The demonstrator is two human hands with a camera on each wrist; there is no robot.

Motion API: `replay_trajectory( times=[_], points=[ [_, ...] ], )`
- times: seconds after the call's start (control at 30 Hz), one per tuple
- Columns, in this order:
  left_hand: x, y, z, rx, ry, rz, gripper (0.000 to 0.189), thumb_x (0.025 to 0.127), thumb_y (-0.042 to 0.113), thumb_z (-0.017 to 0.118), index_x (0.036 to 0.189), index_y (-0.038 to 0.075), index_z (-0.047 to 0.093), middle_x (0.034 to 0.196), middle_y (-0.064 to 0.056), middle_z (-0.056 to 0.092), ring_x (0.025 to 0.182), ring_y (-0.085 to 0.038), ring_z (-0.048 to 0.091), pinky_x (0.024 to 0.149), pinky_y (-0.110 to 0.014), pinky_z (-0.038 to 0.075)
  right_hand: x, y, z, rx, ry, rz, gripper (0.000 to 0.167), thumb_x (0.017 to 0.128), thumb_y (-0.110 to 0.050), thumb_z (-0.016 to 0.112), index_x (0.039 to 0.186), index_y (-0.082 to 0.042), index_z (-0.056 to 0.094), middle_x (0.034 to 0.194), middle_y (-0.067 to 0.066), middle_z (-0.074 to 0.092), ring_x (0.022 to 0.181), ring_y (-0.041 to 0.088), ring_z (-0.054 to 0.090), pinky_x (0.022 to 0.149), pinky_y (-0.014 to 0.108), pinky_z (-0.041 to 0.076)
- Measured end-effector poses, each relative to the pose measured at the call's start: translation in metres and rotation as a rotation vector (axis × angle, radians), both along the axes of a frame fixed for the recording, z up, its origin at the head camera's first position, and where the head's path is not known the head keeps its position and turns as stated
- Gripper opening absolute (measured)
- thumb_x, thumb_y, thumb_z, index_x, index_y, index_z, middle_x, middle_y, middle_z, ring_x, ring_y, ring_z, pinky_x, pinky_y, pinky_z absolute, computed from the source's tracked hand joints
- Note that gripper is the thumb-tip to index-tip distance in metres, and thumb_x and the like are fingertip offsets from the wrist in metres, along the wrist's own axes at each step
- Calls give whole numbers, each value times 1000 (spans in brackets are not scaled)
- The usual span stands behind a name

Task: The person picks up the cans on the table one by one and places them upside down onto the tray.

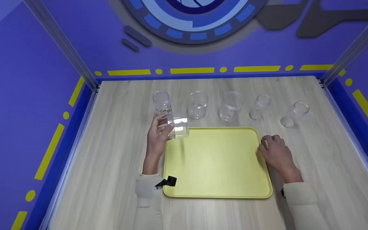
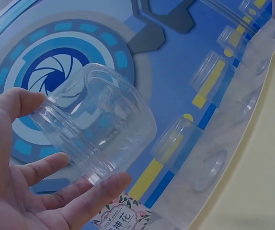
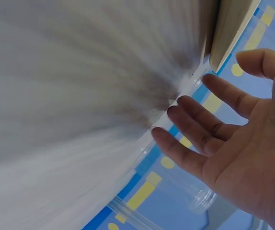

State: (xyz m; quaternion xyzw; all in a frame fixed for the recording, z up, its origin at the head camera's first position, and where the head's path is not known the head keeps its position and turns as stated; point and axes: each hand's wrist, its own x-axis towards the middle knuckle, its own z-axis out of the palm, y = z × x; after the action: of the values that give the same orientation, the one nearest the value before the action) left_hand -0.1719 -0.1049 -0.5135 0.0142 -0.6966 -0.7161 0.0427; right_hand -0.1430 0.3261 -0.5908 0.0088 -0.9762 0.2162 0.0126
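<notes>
My left hand [image 1: 157,137] grips a clear plastic jar [image 1: 180,126] over the far left corner of the yellow tray [image 1: 219,163]. The jar is tipped sideways, its ridged neck toward the palm and its base to the right. In the left wrist view, thumb and fingers hold that neck [image 2: 63,132], and the jar looks hollow and see-through. Beside the tray's right rim, my right hand [image 1: 278,154] rests low near the table and holds nothing. Its fingers [image 3: 195,127] are spread and slightly bent in the right wrist view.
Behind the tray stands a row of several clear jars, among them a jar with a printed label [image 1: 161,103] at the left, a wide jar [image 1: 232,107] and a slim jar [image 1: 294,115] at the right end. Blue-purple panels [image 1: 85,48] wall in the wooden table [image 1: 107,159].
</notes>
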Motion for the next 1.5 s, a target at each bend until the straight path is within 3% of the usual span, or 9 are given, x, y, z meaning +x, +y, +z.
replay_trajectory(
  times=[0.33, 0.6, 0.93, 1.2, 1.5],
  points=[
    [1, 14, 0, 17, 2, -29, 56, 96, 25, 71, 146, 4, 54, 133, -20, 58, 111, -31, 65, 75, -39, 61, -2, -13, 8, -136, 85, -38, 43, 106, -23, 57, 136, 7, 59, 132, 34, 53, 123, 54, 50, 87, 71, 46],
    [4, 22, 2, -6, 18, -58, 56, 96, 28, 71, 145, 6, 55, 134, -19, 58, 113, -32, 64, 76, -41, 61, 0, -26, 21, -270, 127, -19, 46, 106, -26, 61, 141, 4, 57, 137, 30, 51, 130, 49, 47, 96, 70, 43],
    [4, 29, 2, -22, 40, -102, 63, 93, 35, 71, 147, 8, 54, 136, -17, 58, 116, -33, 63, 79, -45, 62, 0, -49, 27, -557, 189, 118, 45, 106, -13, 65, 144, 8, 54, 142, 28, 51, 131, 44, 49, 105, 63, 43],
    [6, 35, 3, -26, 23, -123, 63, 93, 38, 71, 148, 10, 54, 137, -16, 57, 118, -31, 63, 80, -45, 61, -3, -73, 40, -725, 161, 169, 46, 106, -9, 66, 148, 5, 53, 146, 23, 51, 136, 38, 49, 108, 63, 44],
    [7, 41, 4, -19, 32, -141, 63, 94, 36, 72, 147, 9, 55, 138, -23, 56, 119, -33, 63, 80, -46, 61, -3, -100, 50, -869, 77, 185, 48, 107, -11, 63, 151, 2, 50, 155, 19, 49, 143, 37, 48, 111, 54, 42]
  ],
)
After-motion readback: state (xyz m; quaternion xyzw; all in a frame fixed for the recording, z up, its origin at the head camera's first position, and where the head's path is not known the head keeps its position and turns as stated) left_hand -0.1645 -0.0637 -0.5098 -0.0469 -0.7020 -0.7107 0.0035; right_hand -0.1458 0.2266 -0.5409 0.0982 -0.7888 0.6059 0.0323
